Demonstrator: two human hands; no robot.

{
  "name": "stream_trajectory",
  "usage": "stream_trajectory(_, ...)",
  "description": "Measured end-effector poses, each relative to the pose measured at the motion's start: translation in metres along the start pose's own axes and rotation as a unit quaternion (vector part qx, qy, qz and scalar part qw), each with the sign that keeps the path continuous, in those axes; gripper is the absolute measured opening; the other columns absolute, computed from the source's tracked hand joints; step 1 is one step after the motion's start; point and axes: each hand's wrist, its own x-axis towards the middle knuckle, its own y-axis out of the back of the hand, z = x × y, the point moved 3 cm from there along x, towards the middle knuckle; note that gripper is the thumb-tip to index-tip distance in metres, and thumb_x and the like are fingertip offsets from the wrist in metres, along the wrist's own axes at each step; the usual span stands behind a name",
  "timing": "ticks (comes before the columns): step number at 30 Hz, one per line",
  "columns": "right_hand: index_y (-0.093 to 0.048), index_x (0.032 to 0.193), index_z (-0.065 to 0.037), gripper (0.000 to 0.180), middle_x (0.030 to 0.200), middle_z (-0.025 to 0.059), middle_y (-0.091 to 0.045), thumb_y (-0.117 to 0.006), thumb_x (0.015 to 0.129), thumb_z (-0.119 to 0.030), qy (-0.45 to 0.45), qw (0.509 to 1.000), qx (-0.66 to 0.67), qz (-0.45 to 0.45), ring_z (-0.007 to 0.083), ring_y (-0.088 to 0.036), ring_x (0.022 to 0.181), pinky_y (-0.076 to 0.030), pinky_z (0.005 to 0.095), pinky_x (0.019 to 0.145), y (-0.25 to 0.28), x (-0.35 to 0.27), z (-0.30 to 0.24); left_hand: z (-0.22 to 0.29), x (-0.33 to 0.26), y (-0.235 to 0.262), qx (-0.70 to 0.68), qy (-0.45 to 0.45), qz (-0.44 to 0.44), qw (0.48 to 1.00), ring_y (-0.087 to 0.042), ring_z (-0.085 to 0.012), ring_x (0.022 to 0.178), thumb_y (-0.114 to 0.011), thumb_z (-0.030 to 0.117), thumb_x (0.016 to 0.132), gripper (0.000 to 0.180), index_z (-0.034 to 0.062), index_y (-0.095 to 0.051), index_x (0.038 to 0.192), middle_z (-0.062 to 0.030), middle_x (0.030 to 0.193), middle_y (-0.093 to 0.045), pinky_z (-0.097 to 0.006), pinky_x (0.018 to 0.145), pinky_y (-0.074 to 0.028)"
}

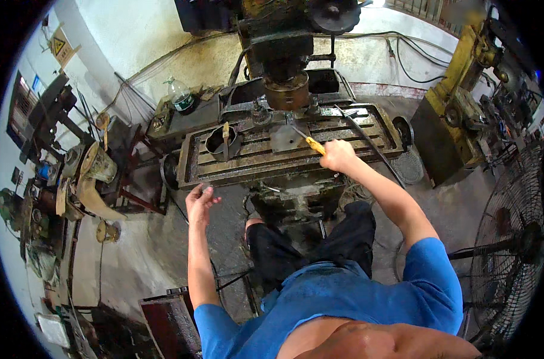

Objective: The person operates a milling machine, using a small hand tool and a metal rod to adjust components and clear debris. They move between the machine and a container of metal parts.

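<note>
My right hand (338,155) is closed around the yellow handle of a screwdriver (314,145). The thin metal shaft points away and to the left, its tip just in front of the milling machine's spindle head (286,90). Under the shaft, a flat grey metal plate (284,142) lies on the slotted machine table (260,167). Off the table's near left edge hangs my left hand (200,203), fingers loosely curled and apart, nothing visible in it. A round metal pot (214,147) with a brush (226,136) in it stands on the table's left part.
A dark hose (373,143) crosses the table's right side. Behind on the left is a clear plastic bottle (180,96) with dark liquid. A large caged fan (508,239) stands at right, near a yellowish machine (445,119). At left are a bucket (99,164) and workbench clutter.
</note>
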Motion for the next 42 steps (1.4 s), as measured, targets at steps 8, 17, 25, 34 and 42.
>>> stream_trajectory(8,-0.062,0.072,0.003,0.031,0.078,0.0221,-0.061,-0.053,0.059,-0.024,-0.007,0.992,0.097,-0.079,0.0362,-0.06,0.076,-0.049,0.0401,0.07,0.028,-0.008,-0.004,-0.005,0.001,-0.094,0.139,0.019,-0.107,0.984,-0.058,-0.0153,0.072,-0.066,0.008,0.074,0.043,-0.0108,-0.049,0.108,-0.0132,0.091,-0.057,-0.028,0.058,-0.052)
stream_trajectory(17,-0.061,0.065,-0.001,0.027,0.065,0.0222,-0.057,-0.054,0.053,-0.024,0.001,0.992,0.096,-0.082,0.0387,-0.057,0.065,-0.047,0.0423,0.066,0.063,-0.099,0.037,-0.013,0.061,-0.235,0.597,-0.363,-0.159,0.697,-0.055,-0.0321,0.082,-0.059,0.002,0.062,0.029,0.0036,-0.06,0.091,-0.0185,0.097,-0.052,-0.039,0.071,-0.046)
stream_trajectory(25,-0.057,0.066,0.0,0.027,0.064,0.0232,-0.055,-0.054,0.053,-0.024,-0.008,0.985,0.173,0.023,0.0404,-0.055,0.065,-0.045,0.0443,0.064,0.075,-0.091,0.065,-0.043,0.089,-0.272,0.728,-0.544,-0.274,0.316,-0.045,-0.024,0.104,-0.051,0.009,0.07,0.023,0.0011,-0.057,0.091,-0.0126,0.106,-0.047,-0.041,0.097,-0.031)
stream_trajectory(34,-0.056,0.087,0.004,0.036,0.06,0.0064,-0.047,-0.052,0.056,-0.015,0.042,0.923,0.375,0.077,0.0098,-0.042,0.059,-0.038,0.0271,0.054,0.076,-0.064,0.069,-0.023,0.078,-0.263,0.625,-0.425,-0.228,0.614,-0.05,-0.0322,0.1,-0.06,0.022,0.071,0.033,0.0044,-0.058,0.098,-0.014,0.109,-0.051,-0.042,0.087,-0.041)
stream_trajectory(42,-0.057,0.089,0.002,0.034,0.056,-0.0008,-0.043,-0.053,0.058,-0.012,0.07,0.849,0.493,0.179,0.0052,-0.035,0.055,-0.031,0.0245,0.047,0.056,-0.06,0.066,-0.026,0.084,-0.261,0.677,-0.195,-0.069,0.707,-0.059,-0.0317,0.079,-0.062,0.037,0.069,0.037,0.0042,-0.06,0.085,-0.0137,0.081,-0.061,-0.042,0.069,-0.047)
